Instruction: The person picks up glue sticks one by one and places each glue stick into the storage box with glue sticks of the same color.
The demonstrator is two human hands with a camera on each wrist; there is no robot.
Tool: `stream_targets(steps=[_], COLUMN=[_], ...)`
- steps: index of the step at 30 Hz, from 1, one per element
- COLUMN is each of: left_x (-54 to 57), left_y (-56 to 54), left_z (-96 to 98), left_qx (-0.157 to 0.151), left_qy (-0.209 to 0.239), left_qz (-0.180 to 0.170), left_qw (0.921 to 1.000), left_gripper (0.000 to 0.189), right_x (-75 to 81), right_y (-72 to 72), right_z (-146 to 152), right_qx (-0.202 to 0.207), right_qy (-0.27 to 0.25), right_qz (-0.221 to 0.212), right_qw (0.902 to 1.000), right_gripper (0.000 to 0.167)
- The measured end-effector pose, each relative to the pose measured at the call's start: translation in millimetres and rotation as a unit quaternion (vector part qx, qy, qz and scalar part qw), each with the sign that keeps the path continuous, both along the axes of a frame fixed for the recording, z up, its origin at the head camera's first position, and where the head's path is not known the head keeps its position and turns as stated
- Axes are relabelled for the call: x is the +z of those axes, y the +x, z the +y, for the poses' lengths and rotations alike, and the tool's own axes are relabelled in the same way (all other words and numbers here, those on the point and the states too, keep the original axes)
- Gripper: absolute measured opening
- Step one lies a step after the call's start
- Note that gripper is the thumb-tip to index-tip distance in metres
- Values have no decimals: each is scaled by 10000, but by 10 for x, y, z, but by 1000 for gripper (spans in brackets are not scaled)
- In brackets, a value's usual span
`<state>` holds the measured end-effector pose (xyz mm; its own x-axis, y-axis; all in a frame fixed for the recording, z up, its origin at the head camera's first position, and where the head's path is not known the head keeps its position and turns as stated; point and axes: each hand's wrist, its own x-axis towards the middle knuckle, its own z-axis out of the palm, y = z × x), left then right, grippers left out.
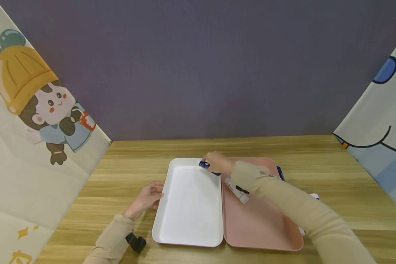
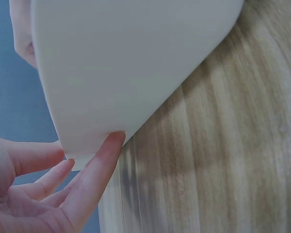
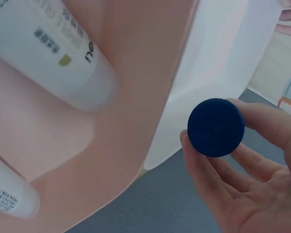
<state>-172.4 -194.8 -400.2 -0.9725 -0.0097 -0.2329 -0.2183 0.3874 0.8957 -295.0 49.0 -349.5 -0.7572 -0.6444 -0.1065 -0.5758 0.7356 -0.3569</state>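
A dark blue cylinder [image 1: 204, 164] with pale print is pinched in my right hand [image 1: 217, 163], over the far right corner of the white tray [image 1: 189, 240]. From the right wrist view, its round blue end [image 3: 216, 127] faces the camera, between thumb and fingers. My left hand [image 1: 146, 200] touches the white tray's left side; in the left wrist view its fairly straight fingers [image 2: 94, 179] rest against the tray's outer wall. To the right, the pink tray [image 1: 260, 234] holds a white glue tube [image 1: 236, 190] and a thin black item [image 1: 242, 189].
Both trays stand side by side on a wooden table [image 1: 125, 165]. Beyond the pink tray's right side lie a dark blue item [image 1: 280, 173] and a white item [image 1: 314, 196], partly hidden by tray and sleeve. A grey-purple panel [image 1: 217, 73] rises behind the table.
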Motion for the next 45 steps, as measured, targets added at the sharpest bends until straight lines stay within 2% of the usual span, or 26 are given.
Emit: stream_targets(steps=[3, 8, 15, 17, 19, 21, 23, 25, 26, 28, 30, 31, 32, 34, 35, 37, 38, 39, 41, 42, 44, 45], left_x=[-12, -25, -41, -45, -47, -49, -53, -55, -56, -56, -51, -45, -41, -33, -30, -28, -32, -32, -34, -36, -35, -32], left_y=[5, 17, 30, 31, 32, 32, 30, 29, 28, 28, 32, 29, 26, 21, 17, 6, -3, -10, -24, -31, -41, -45], left_z=[-7, -29, -61, -70, -76, -82, -89, -94, -97, -102, -105, -97, -89, -77, -71, -56, -49, -42, -29, -25, -16, -11], left_qx=[7, 1, -53, -76, -91, -111, -134, -157, -172, -195, -211, -211, -213, -218, -221, -206, -193, -177, -158, -165, -168, -166], left_qy=[16, 47, 55, 60, 71, 95, 133, 139, 147, 136, 126, 128, 125, 113, 109, 78, 76, 82, 74, 80, 111, 123], left_qz=[3, -3, -5, -4, 6, 20, 30, 51, 53, 56, 54, 46, 39, 30, 24, 22, 21, 16, 23, 26, 16, 10], left_qw=[10000, 10000, 10000, 10000, 9999, 9999, 9998, 9998, 9997, 9997, 9997, 9997, 9997, 9997, 9997, 9998, 9998, 9998, 9998, 9998, 9998, 9998], left_gripper=[37, 37, 37, 37, 37, 37, 38, 38, 38, 38, 38, 38, 38, 39, 39, 39, 38, 38, 38, 38, 38, 38], right_x=[-22, -54, -97, -201, -247, -580, -745, -789, -770, -463, -273, -201, -195, -290, -452, -699, -898, -905, -835, -678, -453, -259], right_y=[13, 40, 55, -21, -42, -293, -427, -459, -440, -189, -8, 51, 49, -48, -163, -370, -521, -528, -455, -339, -151, -7], right_z=[-43, -120, -222, -260, -277, -281, -294, -307, -311, -337, -336, -322, -334, -357, -349, -365, -349, -347, -300, -290, -242, -240], right_qx=[-37, -252, -320, -352, -282, -39, 34, 9, -32, -357, -407, -426, -489, -553, -404, -415, -245, -283, -215, -351, -414, -617], right_qy=[113, 177, 311, 323, 301, 73, 5, -84, -144, -51, -100, -172, -156, -71, -181, -142, -218, -195, -289, -175, -268, -169], right_qz=[-83, -472, -613, -706, -581, -430, -456, -524, -615, -835, -788, -805, -857, -902, -745, -759, -659, -670, -606, -710, -779, -876], right_qw=[9999, 9984, 9971, 9964, 9975, 9990, 9990, 9986, 9980, 9959, 9960, 9957, 9950, 9944, 9962, 9962, 9973, 9972, 9975, 9967, 9957, 9941], right_gripper=[37, 37, 34, 35, 36, 35, 36, 35, 34, 34, 34, 35, 36, 38, 38, 42, 44, 44, 44, 44, 41, 40])
